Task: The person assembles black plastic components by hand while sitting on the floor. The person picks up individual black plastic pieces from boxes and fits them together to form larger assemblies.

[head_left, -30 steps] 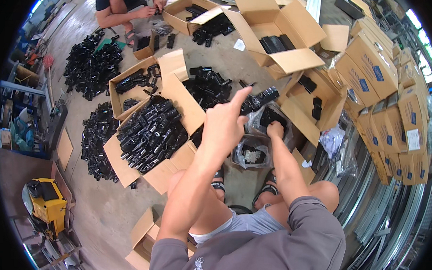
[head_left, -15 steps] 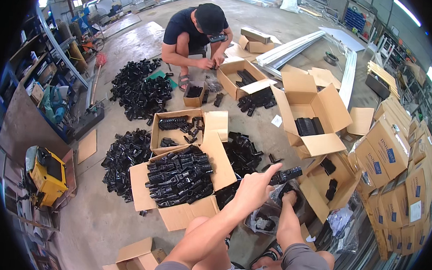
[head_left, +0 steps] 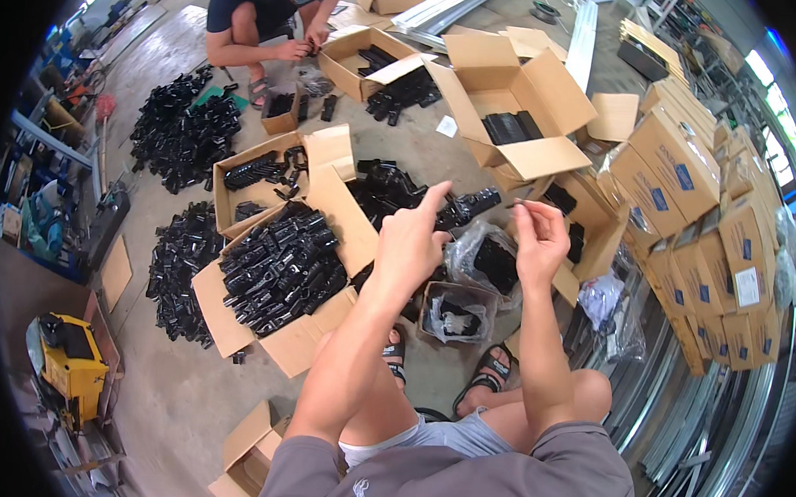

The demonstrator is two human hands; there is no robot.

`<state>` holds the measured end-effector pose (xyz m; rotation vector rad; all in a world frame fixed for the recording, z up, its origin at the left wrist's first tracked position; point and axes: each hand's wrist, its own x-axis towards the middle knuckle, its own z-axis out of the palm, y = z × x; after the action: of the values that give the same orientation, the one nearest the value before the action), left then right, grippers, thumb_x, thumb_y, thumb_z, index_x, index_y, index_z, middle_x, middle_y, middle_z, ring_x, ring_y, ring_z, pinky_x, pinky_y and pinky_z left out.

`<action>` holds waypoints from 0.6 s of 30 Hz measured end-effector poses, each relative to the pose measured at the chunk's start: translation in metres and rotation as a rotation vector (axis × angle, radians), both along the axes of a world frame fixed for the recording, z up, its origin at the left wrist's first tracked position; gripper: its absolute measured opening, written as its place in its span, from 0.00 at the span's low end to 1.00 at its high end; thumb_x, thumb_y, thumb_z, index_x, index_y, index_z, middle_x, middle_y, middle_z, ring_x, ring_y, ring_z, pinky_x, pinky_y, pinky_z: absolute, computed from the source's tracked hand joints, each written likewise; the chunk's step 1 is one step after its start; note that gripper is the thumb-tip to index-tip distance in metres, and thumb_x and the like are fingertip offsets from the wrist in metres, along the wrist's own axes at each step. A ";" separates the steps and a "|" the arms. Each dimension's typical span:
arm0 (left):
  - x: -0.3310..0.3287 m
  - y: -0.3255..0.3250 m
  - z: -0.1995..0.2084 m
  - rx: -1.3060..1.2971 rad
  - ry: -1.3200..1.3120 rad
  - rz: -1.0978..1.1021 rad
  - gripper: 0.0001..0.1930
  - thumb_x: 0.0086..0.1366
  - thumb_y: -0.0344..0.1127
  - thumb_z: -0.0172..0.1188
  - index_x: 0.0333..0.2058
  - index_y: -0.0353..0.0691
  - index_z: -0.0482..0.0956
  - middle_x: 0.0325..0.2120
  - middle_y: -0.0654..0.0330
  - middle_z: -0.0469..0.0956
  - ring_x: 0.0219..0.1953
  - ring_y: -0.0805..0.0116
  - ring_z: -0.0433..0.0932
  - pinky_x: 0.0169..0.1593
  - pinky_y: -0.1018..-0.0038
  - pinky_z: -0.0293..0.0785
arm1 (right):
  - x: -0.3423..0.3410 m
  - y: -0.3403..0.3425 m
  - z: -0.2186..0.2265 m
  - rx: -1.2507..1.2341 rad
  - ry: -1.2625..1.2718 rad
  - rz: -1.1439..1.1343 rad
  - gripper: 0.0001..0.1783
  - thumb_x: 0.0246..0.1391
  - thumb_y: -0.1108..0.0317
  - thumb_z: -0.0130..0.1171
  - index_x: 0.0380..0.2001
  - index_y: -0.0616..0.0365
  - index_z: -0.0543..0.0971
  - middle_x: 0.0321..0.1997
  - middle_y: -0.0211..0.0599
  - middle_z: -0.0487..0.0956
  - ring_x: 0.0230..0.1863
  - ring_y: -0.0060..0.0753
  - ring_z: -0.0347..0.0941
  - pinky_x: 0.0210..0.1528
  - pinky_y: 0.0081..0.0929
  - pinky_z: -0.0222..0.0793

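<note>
- Grey concrete floor (head_left: 170,390) spreads beneath your sandalled feet, with long silvery metal profiles (head_left: 675,412) at lower right.
- Your left hand (head_left: 411,245), mid-frame, has its fingers wrapped around a glossy black oblong part (head_left: 473,207).
- Just right of it, your right hand (head_left: 540,241) pinches a small thin dark piece (head_left: 513,202), too small to identify.
- Below them, a small plastic-lined cardboard box (head_left: 486,304) holds dark and whitish pieces.
- Left of centre, an open brown carton (head_left: 223,299) brims with black parts (head_left: 282,261).
- At right, stacked brown cartons (head_left: 650,162) bear dark-blue printed labels (head_left: 683,177) and one white sheet (head_left: 747,287).
</note>
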<state>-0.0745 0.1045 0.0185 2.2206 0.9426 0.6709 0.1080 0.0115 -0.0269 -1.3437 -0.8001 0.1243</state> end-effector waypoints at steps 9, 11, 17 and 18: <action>0.011 -0.015 -0.013 0.075 0.063 -0.041 0.38 0.50 0.27 0.71 0.60 0.40 0.63 0.35 0.47 0.84 0.37 0.43 0.82 0.40 0.54 0.77 | -0.020 0.000 0.053 -0.188 -0.985 0.287 0.05 0.48 0.70 0.67 0.31 0.53 0.84 0.32 0.29 0.83 0.43 0.31 0.77 0.49 0.32 0.68; 0.010 -0.019 -0.014 0.107 0.078 -0.064 0.39 0.49 0.27 0.71 0.59 0.35 0.61 0.32 0.47 0.83 0.34 0.43 0.82 0.37 0.53 0.77 | -0.020 0.000 0.052 -0.194 -1.015 0.297 0.04 0.47 0.70 0.67 0.30 0.53 0.84 0.32 0.28 0.83 0.43 0.30 0.77 0.50 0.33 0.67; 0.007 -0.022 -0.019 0.102 0.099 -0.085 0.37 0.49 0.27 0.70 0.57 0.34 0.62 0.29 0.47 0.83 0.34 0.44 0.82 0.38 0.54 0.77 | -0.024 -0.004 0.051 -0.241 -1.052 0.354 0.04 0.47 0.71 0.65 0.29 0.54 0.83 0.31 0.29 0.83 0.42 0.31 0.77 0.50 0.33 0.66; 0.008 -0.022 -0.020 0.105 0.090 -0.082 0.37 0.49 0.27 0.70 0.57 0.34 0.62 0.29 0.47 0.83 0.34 0.44 0.82 0.38 0.54 0.77 | -0.023 -0.004 0.050 -0.255 -1.053 0.364 0.04 0.47 0.71 0.65 0.29 0.54 0.83 0.31 0.29 0.83 0.43 0.31 0.77 0.51 0.33 0.66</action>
<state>-0.0669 0.0825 -0.0012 2.3860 0.8721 0.5998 0.0850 0.0075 0.0233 -1.4628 -1.9669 -0.2323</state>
